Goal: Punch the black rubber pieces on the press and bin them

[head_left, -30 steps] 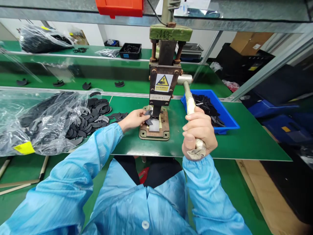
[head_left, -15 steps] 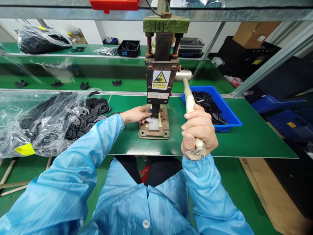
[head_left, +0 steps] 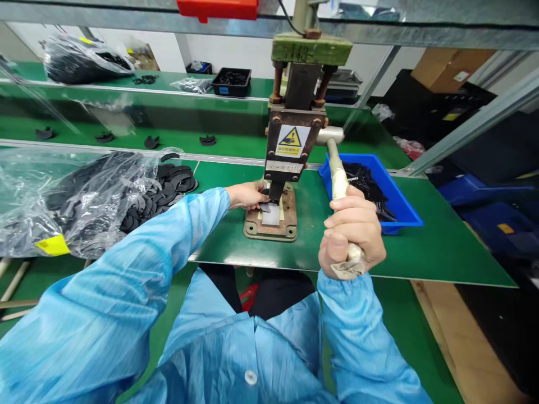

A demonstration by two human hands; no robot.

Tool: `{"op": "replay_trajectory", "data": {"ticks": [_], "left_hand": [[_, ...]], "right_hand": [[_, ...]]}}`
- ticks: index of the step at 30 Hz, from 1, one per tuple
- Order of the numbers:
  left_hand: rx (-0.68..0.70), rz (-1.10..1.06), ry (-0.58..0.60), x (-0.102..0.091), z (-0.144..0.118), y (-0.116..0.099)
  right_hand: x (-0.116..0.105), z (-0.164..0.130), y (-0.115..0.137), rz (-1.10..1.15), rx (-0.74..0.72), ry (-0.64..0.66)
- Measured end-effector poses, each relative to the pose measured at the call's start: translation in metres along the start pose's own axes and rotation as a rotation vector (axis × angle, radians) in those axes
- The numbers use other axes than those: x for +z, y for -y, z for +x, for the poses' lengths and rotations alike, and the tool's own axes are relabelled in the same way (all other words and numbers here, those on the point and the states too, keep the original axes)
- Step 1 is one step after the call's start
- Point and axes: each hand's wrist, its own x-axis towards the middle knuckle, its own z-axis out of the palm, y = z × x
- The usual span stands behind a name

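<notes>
My right hand (head_left: 352,231) is wrapped round the tape-covered lever (head_left: 338,173) of a hand press (head_left: 290,134). At the press base (head_left: 288,230), my left hand (head_left: 249,195) pinches a small dark curved piece (head_left: 265,207) beside the ram (head_left: 277,191). The fingertips lie very close to the ram's lower end, and part of the piece is hidden by them. A light metal plate (head_left: 270,216) sits on the base under the ram. To the left, loose black curved pieces (head_left: 168,188) spill from a clear plastic bag (head_left: 96,196).
A blue tray (head_left: 404,207) of black parts stands right of the press. Several black pieces (head_left: 208,140) lie spaced along the strip behind. On the back shelf are a black bin (head_left: 231,82) and a filled bag (head_left: 82,62). Metal rails (head_left: 475,106) frame the bench.
The view has shifted and tilted slightly, so the bench appears moved to the right. Both hands keep their grips, and the lever stands at about the same angle.
</notes>
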Motion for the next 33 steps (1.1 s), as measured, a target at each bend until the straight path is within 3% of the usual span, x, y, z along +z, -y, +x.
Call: {"op": "replay_trajectory", "data": {"ticks": [8,14,25,29,33], "left_hand": [[-0.022,-0.097,-0.024,0.004,-0.003,0.006],[-0.054,-0.046,0.027,0.002,-0.010,0.003],[-0.026,-0.028,-0.063,0.014,-0.007,-0.002],[0.038,-0.114,-0.096,0.015,-0.013,0.002],[0.155,-0.197,0.064,-0.007,-0.026,0.007]], "right_hand": [[-0.002,0.001,0.000,-0.008,-0.004,0.025],[-0.003,0.002,0.001,-0.008,0.009,0.030],[-0.004,0.002,0.004,-0.005,0.028,0.047],[-0.005,0.002,0.004,-0.010,0.011,0.064],[-0.006,0.002,0.004,-0.017,0.014,0.071]]}}
